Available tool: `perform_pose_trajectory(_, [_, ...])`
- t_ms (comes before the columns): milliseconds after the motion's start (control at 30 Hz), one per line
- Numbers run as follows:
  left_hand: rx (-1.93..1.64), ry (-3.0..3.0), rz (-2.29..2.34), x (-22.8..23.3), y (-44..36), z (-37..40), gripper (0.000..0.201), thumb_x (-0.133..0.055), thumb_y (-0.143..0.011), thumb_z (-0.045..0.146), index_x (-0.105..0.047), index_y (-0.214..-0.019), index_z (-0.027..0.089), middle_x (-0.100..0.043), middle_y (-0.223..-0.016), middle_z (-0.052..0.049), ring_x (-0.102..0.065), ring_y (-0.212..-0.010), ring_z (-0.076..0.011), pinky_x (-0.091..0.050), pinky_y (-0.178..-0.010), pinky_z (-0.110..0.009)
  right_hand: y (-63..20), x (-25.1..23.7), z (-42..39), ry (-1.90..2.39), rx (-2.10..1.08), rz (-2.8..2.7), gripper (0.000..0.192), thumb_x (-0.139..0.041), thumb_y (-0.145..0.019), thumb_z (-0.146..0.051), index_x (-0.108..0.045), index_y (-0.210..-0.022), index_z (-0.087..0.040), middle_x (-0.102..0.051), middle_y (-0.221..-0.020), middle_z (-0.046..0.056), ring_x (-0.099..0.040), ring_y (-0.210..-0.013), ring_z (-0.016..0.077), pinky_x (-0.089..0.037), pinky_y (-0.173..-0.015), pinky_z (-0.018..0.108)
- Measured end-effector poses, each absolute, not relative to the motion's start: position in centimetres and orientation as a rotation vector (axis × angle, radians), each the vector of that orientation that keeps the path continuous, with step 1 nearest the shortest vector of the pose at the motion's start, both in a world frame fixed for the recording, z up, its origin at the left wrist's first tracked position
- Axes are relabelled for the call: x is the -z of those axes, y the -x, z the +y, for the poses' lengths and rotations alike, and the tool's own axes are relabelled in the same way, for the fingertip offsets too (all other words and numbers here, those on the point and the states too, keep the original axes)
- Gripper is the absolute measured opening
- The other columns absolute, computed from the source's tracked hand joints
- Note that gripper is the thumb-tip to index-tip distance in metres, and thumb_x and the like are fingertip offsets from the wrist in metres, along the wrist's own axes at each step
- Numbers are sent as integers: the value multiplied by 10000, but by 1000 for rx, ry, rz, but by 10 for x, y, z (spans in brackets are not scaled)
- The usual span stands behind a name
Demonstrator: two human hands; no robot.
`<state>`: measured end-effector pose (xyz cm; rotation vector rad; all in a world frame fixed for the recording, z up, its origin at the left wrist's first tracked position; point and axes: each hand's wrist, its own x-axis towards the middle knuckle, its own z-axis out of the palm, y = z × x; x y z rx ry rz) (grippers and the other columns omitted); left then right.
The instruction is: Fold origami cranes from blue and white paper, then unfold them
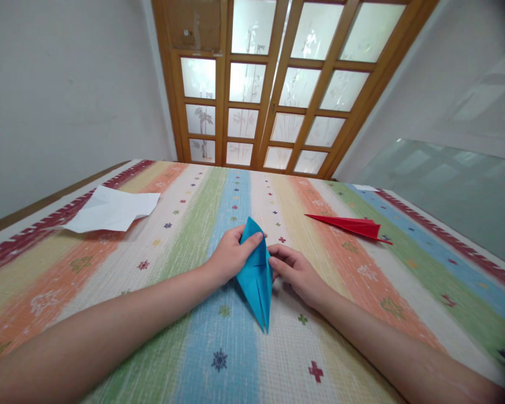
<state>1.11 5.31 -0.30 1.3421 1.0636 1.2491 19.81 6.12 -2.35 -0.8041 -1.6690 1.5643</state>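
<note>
A folded blue paper piece, long and pointed at both ends, lies on the striped tablecloth in the middle of the view. My left hand grips its upper part, thumb and fingers pinching the top flap. My right hand presses its fingertips against the paper's right edge near the middle fold. The lower tip points toward me.
A red folded paper plane lies to the right, beyond my right hand. A crumpled white sheet rests at the table's left edge. Wooden glass-paned doors stand behind the table. A glass panel is at right.
</note>
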Motion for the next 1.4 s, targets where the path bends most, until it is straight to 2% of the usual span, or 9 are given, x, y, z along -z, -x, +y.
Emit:
perform_pose_trajectory(100, [-1251,-1313,1062,2,-11,53,384,-633,-859,538,-702,-927,166,-615,-739,-19,-552,-670,-162,-465,-665,-287,-197,24,61,783,-1589,-1642,286,-721,-869,-432,-615,-963,-184,-613,-764,-5,-571,-637,111,-487,-584,238])
perform_pose_trajectory(267, [-1256,-1321,1023,5,-9,56,426,-650,-844,561,-710,-1017,176,-647,-845,-32,-575,-742,-170,-471,-697,-285,-195,27,60,779,-1658,-1528,338,-782,-821,-366,-540,-1000,-213,-610,-774,-34,-571,-613,99,-472,-553,229])
perform_pose_trajectory(400, [-1260,-1369,1063,5,-8,57,384,-645,-848,529,-728,-942,167,-601,-760,-11,-533,-702,-155,-434,-667,-267,-195,31,60,783,-1673,-1503,375,-813,-790,-317,-518,-1001,-220,-626,-785,-39,-577,-606,95,-455,-549,227])
perform_pose_trajectory(633, [-1233,-1303,1113,6,-5,58,377,-600,-864,523,-719,-911,169,-492,-639,34,-437,-583,-122,-364,-562,-236,-199,34,61,778,-1633,-1556,401,-788,-813,-275,-520,-1109,-241,-624,-815,-35,-570,-668,107,-432,-601,246])
perform_pose_trajectory(867, [-1272,-1315,1119,15,-2,64,391,-673,-835,540,-667,-796,151,-490,-620,42,-419,-566,-105,-347,-548,-225,-200,31,58,761,-1605,-1649,417,-750,-845,-248,-526,-1196,-253,-606,-847,-24,-562,-726,119,-434,-655,266])
perform_pose_trajectory(1033, [-1277,-1365,1149,15,-1,64,327,-644,-857,476,-680,-821,153,-516,-642,33,-438,-592,-117,-356,-558,-230,-201,29,55,772,-1594,-1682,392,-737,-856,-243,-525,-1186,-246,-617,-873,-14,-566,-749,120,-432,-666,263])
perform_pose_trajectory(1200, [-1299,-1310,1093,14,-2,64,393,-681,-821,519,-575,-692,163,-459,-602,52,-398,-557,-102,-333,-541,-226,-201,30,54,774,-1578,-1698,380,-725,-867,-247,-523,-1188,-254,-625,-901,-3,-585,-795,136,-447,-698,273])
perform_pose_trajectory(1400, [-1270,-1320,1133,16,-3,62,434,-658,-819,582,-672,-760,152,-527,-602,29,-439,-553,-118,-355,-544,-241,-200,29,53,772,-1549,-1749,358,-722,-862,-246,-567,-1184,-248,-628,-906,4,-587,-807,144,-451,-707,279])
